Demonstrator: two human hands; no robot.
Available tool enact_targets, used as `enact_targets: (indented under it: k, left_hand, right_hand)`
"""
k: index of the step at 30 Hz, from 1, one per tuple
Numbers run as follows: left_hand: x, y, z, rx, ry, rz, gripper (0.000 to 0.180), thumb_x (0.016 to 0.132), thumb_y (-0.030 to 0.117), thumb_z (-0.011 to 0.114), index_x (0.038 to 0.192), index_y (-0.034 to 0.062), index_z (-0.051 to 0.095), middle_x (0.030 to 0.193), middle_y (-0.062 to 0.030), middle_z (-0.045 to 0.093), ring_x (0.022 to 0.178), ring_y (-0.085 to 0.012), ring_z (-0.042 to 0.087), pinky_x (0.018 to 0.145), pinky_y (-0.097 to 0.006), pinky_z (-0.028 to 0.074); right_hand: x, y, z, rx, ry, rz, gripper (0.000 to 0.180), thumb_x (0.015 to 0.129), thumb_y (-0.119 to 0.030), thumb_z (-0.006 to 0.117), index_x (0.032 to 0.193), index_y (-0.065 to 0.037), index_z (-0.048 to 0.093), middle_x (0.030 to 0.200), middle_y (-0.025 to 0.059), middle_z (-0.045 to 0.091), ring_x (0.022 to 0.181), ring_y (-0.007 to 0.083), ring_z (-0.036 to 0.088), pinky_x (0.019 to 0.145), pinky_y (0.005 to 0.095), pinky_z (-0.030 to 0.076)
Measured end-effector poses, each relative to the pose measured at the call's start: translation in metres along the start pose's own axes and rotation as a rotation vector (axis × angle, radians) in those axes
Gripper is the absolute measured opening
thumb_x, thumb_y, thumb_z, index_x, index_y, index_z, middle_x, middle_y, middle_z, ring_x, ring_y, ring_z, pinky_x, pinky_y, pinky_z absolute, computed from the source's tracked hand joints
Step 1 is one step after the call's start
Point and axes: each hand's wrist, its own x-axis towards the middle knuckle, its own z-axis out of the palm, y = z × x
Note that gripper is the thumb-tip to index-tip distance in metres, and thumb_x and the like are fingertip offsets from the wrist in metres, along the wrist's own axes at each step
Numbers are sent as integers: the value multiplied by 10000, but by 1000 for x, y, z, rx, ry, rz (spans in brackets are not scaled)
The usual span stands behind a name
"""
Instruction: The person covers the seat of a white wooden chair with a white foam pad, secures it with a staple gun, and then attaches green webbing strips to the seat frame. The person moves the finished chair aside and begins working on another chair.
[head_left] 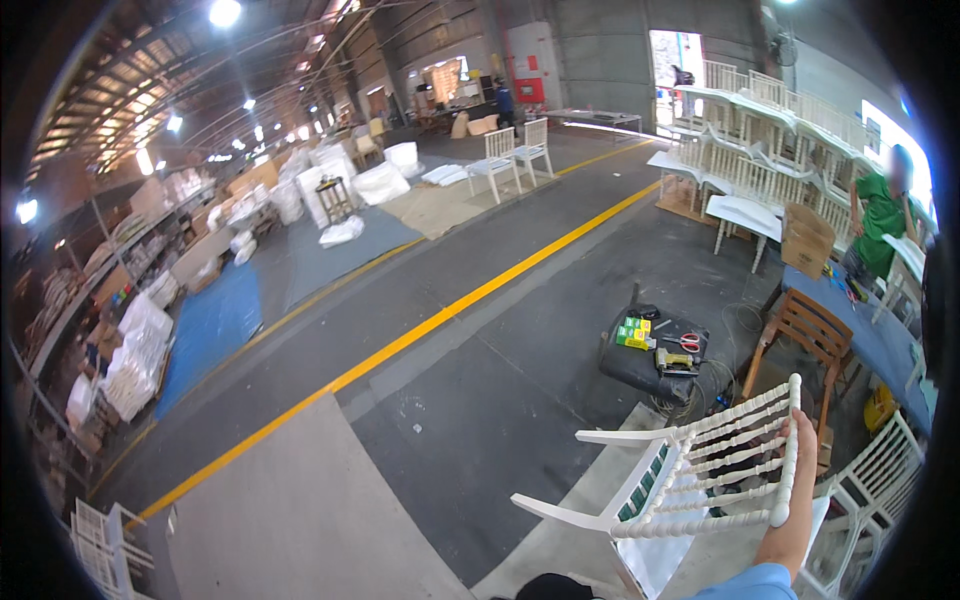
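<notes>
A white chair [690,455] with a spindle back hangs tipped on its side in the lower right of the head view, its legs pointing left. My right hand [797,470] is closed around the top rail of its back, and my forearm in a blue sleeve rises from the lower edge. The seat frame shows green webbing and a white seat pad underneath. My left hand is out of the picture.
A low black stand [640,368] just beyond the chair carries green boxes, red scissors and a yellow tool. A brown wooden chair [812,332] stands to its right by a blue table [880,340], where a person in green [880,215] works. White chairs are stacked at the back right [760,140]. A yellow line [450,310] crosses the floor.
</notes>
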Motion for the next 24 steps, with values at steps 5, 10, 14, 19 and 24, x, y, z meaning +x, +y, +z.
enact_targets:
  k: [5, 10, 14, 19, 24]
  left_hand:
    - [114, 141, -78, -195, -68, 404, 477, 1127, 329, 549, 1500, 33, 573, 1183, -106, 711, 993, -180, 674, 818, -343, 601]
    - [194, 345, -97, -170, -225, 648, 539, 1109, 332, 607, 1567, 56, 538, 1385, -128, 685, 1156, -213, 674, 998, -362, 567]
    - [258, 441, -95, 270, -222, 802, 541, 1115, 344, 584, 1575, 62, 540, 1508, -190, 628, 1319, -299, 628, 1129, -444, 503]
    - [349, 491, -103, 495, -196, 567, 543, 1117, 357, 561, 1567, 53, 546, 1530, -230, 606, 1371, -353, 599, 1172, -482, 469]
    - [428, 530, -128, 525, -209, 294, 551, 1115, 367, 546, 1559, 40, 549, 1534, -253, 592, 1387, -385, 581, 1190, -494, 449]
  right_hand:
    - [-37, 26, 19, -5, 86, -29, 331, 984, -434, 705, 896, -125, 630, 561, -22, 537, 439, 165, 564, 418, 329, 481]
    - [-73, 77, 92, 173, 224, -159, 334, 990, -449, 671, 869, -142, 619, 596, -7, 578, 470, 160, 582, 425, 324, 474]
    - [-86, 89, 157, 46, 149, -105, 220, 1022, -290, 643, 1049, -73, 619, 774, 46, 616, 530, 162, 574, 525, 383, 554]
    - [-64, 113, 290, 4, 241, -246, 211, 992, -247, 664, 1086, -60, 642, 763, 80, 617, 487, 206, 576, 472, 416, 542]
    - [-61, 163, 434, 121, 382, -313, 112, 951, -127, 674, 1008, -51, 615, 696, 64, 581, 469, 206, 563, 433, 384, 508]
